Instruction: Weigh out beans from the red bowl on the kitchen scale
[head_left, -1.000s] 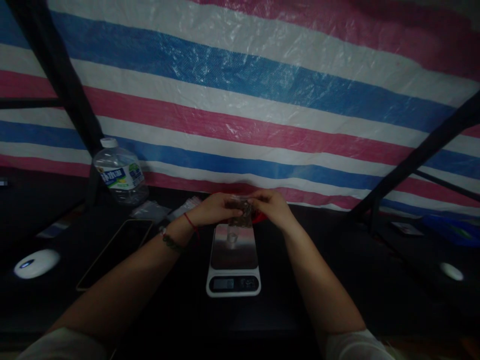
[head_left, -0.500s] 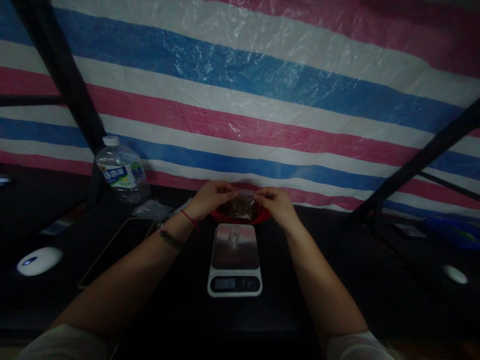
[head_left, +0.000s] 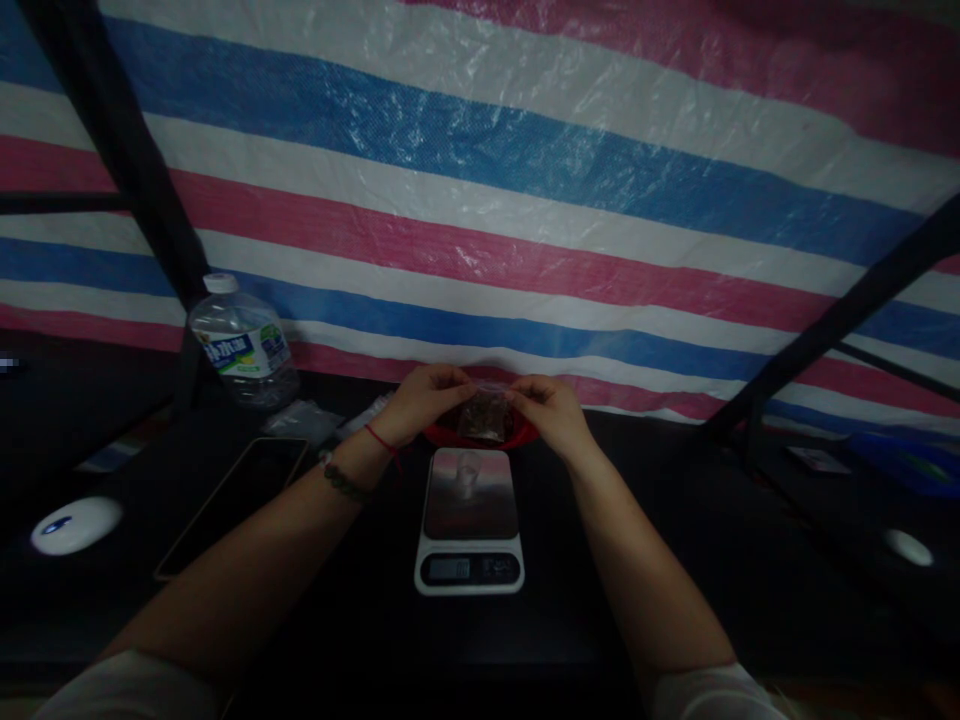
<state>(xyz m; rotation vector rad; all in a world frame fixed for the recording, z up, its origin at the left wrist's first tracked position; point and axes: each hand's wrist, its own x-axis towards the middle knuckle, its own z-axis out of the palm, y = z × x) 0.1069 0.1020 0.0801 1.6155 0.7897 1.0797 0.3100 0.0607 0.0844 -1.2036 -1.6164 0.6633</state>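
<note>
Both my hands pinch the top edge of a small clear plastic bag with dark brown contents, too dim to name. My left hand grips the bag's left top corner, and my right hand its right one. The bag hangs over a red bowl, mostly hidden behind it and my hands. Nearer to me, between my forearms, lies a white kitchen scale with a shiny metal plate. Its small display shows digits that I cannot read.
On the left stand a large clear water bottle, crumpled clear plastic bags, a phone and a white mouse. Another white mouse and a blue item lie at right. A striped tarp hangs behind the black table.
Both hands keep their pinch on the bag's top edge in nearly the same place. Only slight shifts of the fingers and the view show.
</note>
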